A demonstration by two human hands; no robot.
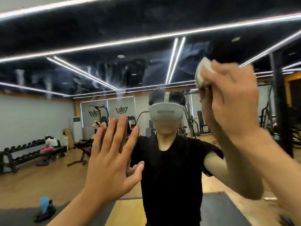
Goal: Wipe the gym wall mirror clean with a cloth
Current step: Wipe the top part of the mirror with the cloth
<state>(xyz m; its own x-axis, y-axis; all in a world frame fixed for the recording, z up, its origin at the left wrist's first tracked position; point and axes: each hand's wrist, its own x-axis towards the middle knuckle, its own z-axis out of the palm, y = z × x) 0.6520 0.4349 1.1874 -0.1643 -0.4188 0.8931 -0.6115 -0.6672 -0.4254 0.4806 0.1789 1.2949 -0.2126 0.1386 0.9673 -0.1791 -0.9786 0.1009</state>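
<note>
Reflected at far left, the dumbbell rack (24, 152) is loaded with dark dumbbells, and a blue bottle (44, 203) stands on the floor, its contents too blurred to tell. The left hand (112, 162) lies flat on the streaky wall mirror (97, 75), fingers straight and spread. Up high on the right, the right hand (231, 101) grips the bunched pale cloth (203, 74) against the glass.

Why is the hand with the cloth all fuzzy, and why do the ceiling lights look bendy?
Head view: the right hand and cloth are blurred, probably from moving; the left hand is sharper; the wide lens bows the light strips; whitish streaks haze the mirror.
</note>
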